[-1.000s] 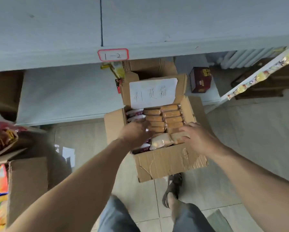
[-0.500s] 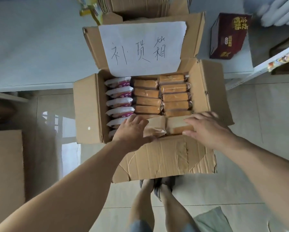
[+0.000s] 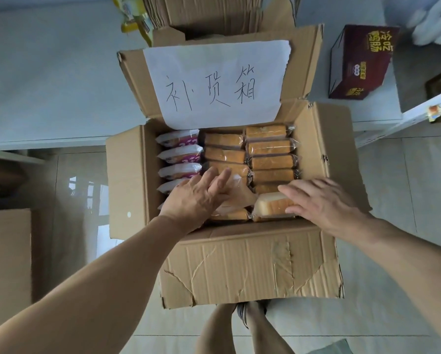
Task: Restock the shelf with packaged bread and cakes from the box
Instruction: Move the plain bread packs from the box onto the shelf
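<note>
An open cardboard box [image 3: 250, 267] stands on the floor below me, a handwritten paper sign on its back flap. Inside stand rows of golden bread packs [image 3: 269, 162] and a left column of white-and-purple cake packs [image 3: 180, 154]. My left hand [image 3: 196, 198] lies over the near middle of the box, fingers straight, touching a clear-wrapped bread pack [image 3: 237, 192]. My right hand [image 3: 321, 203] rests with fingers extended on a pale sliced bread pack [image 3: 270, 208] at the near right.
A pale grey shelf board [image 3: 48, 80] runs behind the box. On it sit a dark red carton [image 3: 357, 65] at the right, stacked cardboard [image 3: 214, 11] and a yellow packet [image 3: 132, 19]. Another cardboard box [image 3: 7, 254] stands at the left. My feet [image 3: 250, 315] are under the box's front.
The camera has come down much closer to the box. My left hand has slid forward over the middle bread pack, and my right hand has settled further onto the pale bread pack.
</note>
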